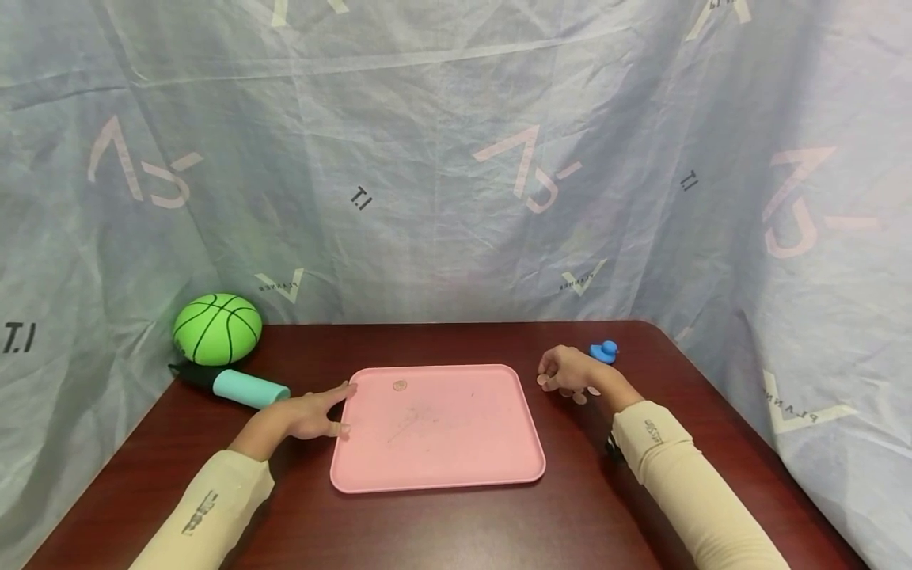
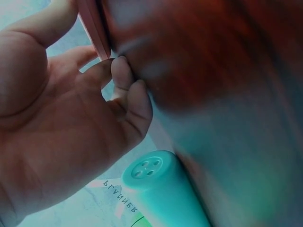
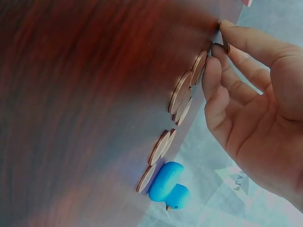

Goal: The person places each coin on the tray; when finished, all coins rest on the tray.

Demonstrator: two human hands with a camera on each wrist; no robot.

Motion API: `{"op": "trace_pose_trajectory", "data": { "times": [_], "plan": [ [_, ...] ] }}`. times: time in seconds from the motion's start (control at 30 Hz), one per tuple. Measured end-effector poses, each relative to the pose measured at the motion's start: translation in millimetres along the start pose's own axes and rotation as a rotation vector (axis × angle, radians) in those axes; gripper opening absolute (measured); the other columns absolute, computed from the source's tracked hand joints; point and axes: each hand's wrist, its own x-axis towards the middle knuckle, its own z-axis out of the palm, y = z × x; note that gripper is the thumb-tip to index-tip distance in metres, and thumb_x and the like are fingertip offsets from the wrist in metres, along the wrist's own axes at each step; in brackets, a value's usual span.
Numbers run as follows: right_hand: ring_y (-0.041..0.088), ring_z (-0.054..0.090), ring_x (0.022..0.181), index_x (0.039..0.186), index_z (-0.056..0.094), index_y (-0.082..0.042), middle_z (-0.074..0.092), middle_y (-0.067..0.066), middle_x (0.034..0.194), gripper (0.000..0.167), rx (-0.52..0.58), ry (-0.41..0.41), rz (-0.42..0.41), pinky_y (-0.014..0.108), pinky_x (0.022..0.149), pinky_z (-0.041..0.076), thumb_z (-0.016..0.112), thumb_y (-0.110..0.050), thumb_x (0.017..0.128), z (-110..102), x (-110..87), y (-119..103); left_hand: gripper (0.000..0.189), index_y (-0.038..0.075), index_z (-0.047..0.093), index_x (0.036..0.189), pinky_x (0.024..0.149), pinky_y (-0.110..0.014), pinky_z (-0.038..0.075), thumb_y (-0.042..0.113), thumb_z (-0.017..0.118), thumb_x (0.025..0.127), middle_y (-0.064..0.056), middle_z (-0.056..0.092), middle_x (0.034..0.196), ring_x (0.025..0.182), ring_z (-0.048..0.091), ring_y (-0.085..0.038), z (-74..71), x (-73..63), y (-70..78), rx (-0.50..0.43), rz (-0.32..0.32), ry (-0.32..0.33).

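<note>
A pink tray [image 1: 442,443] lies on the table, with a single coin [image 1: 400,385] near its far left corner. My left hand [image 1: 311,415] is at the tray's left side, thumb and forefinger spread apart and touching the rim. Off the tray's right side, my right hand [image 1: 568,369] pinches a coin [image 3: 226,45] between thumb and fingertips, close over the table. Several loose coins [image 3: 181,92] lie flat beside and under that hand, some overlapping. In the head view the hand and forearm hide part of them.
A blue rubber duck [image 1: 605,351] sits behind the right wrist, next to the coins. Left of the tray lie a turquoise cylinder [image 1: 251,388] with a black end and a green ball [image 1: 218,329]. A grey printed cloth [image 1: 427,198] hangs round the dark wooden table [image 1: 456,530].
</note>
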Motion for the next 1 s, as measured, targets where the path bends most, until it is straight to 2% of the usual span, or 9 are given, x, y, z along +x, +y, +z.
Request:
{"op": "trace_pose_trajectory", "data": {
  "times": [0.17, 0.3, 0.53, 0.7, 0.8, 1.0],
  "plan": [
    [0.020, 0.061, 0.054, 0.100, 0.069, -0.005, 0.068, 0.006, 0.086, 0.015, -0.034, 0.026, 0.017, 0.035, 0.053, 0.055, 0.075, -0.010, 0.088, 0.5, 0.5, -2.9, 0.089, 0.007, 0.027, 0.157, 0.109, -0.071, 0.018, 0.041, 0.073, 0.088, -0.024, 0.021, 0.161, 0.140, 0.018, -0.059, 1.0, 0.6, -0.8, -0.003, -0.005, 0.001],
    [0.020, 0.060, 0.051, 0.096, 0.071, -0.006, 0.068, 0.004, 0.081, 0.012, -0.041, 0.031, 0.040, 0.034, 0.050, 0.053, 0.076, -0.015, 0.089, 1.6, 0.5, -4.9, 0.089, 0.007, 0.027, 0.157, 0.109, -0.071, 0.018, 0.041, 0.073, 0.088, -0.024, 0.021, 0.160, 0.141, 0.018, -0.058, 1.1, -0.7, 0.5, -0.008, -0.009, 0.000],
    [0.019, 0.060, 0.051, 0.091, 0.074, -0.010, 0.069, 0.000, 0.072, 0.013, -0.099, 0.074, 0.015, 0.033, 0.049, 0.051, 0.078, -0.022, 0.087, 3.9, 2.1, -3.8, 0.088, 0.006, 0.026, 0.157, 0.109, -0.070, 0.019, 0.039, 0.072, 0.089, -0.025, 0.020, 0.160, 0.141, 0.018, -0.057, 0.3, -1.1, 2.6, -0.002, -0.006, -0.002],
    [0.015, 0.064, 0.061, 0.091, 0.076, -0.011, 0.071, -0.002, 0.077, 0.016, -0.144, 0.125, -0.008, 0.035, 0.063, 0.056, 0.078, -0.026, 0.087, 5.7, 2.9, -4.6, 0.088, 0.006, 0.026, 0.157, 0.110, -0.069, 0.017, 0.038, 0.072, 0.089, -0.024, 0.020, 0.161, 0.141, 0.017, -0.057, 0.5, 1.6, 2.6, -0.004, -0.007, -0.004],
    [0.012, 0.066, 0.070, 0.089, 0.076, -0.011, 0.073, -0.003, 0.080, 0.018, -0.170, 0.192, -0.057, 0.036, 0.071, 0.056, 0.078, -0.028, 0.086, 7.0, 4.7, -11.2, 0.089, 0.007, 0.026, 0.157, 0.110, -0.069, 0.017, 0.038, 0.073, 0.089, -0.024, 0.019, 0.161, 0.142, 0.016, -0.057, 0.9, 2.5, 1.7, -0.010, -0.014, -0.003],
    [0.011, 0.066, 0.075, 0.087, 0.075, -0.013, 0.072, -0.004, 0.081, 0.017, -0.166, 0.262, -0.086, 0.034, 0.069, 0.055, 0.078, -0.029, 0.085, 14.1, 10.6, -35.8, 0.089, 0.007, 0.026, 0.157, 0.110, -0.069, 0.018, 0.039, 0.073, 0.089, -0.024, 0.020, 0.161, 0.142, 0.017, -0.057, 1.1, 1.8, -0.1, -0.004, -0.007, -0.001]
  ]
}}
